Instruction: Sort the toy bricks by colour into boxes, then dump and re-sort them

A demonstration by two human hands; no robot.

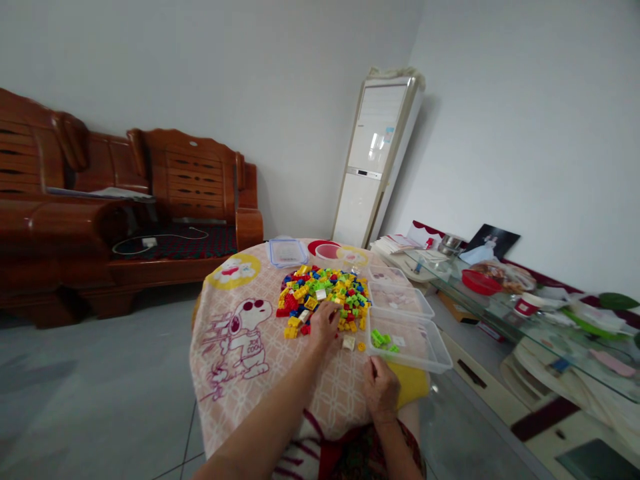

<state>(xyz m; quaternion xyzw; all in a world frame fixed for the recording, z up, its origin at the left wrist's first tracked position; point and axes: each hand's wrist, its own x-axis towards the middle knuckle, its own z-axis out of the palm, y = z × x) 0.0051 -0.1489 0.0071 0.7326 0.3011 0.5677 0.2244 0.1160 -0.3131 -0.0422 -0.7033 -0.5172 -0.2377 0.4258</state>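
A heap of toy building bricks (305,291) in yellow, green, red and blue is spread over the round table. My left hand (325,323) is at the near edge of the heap, its fingers bent and closed; whatever they hold is hidden. My right hand (381,389) rests curled near the table's front edge, just before a clear plastic box (425,357). Inside that box lie several light-green bricks (381,339). Between the hands and the box sit a cream-coloured piece (349,343) and a small round yellow piece (361,347).
Another clear tray (400,298) stands behind the box. A blue-rimmed lid (288,253) lies at the table's far side. The patterned tablecloth (280,393) covers the table. To the right is a glass-topped cabinet (500,313) with clutter; a wooden sofa (195,180) stands left.
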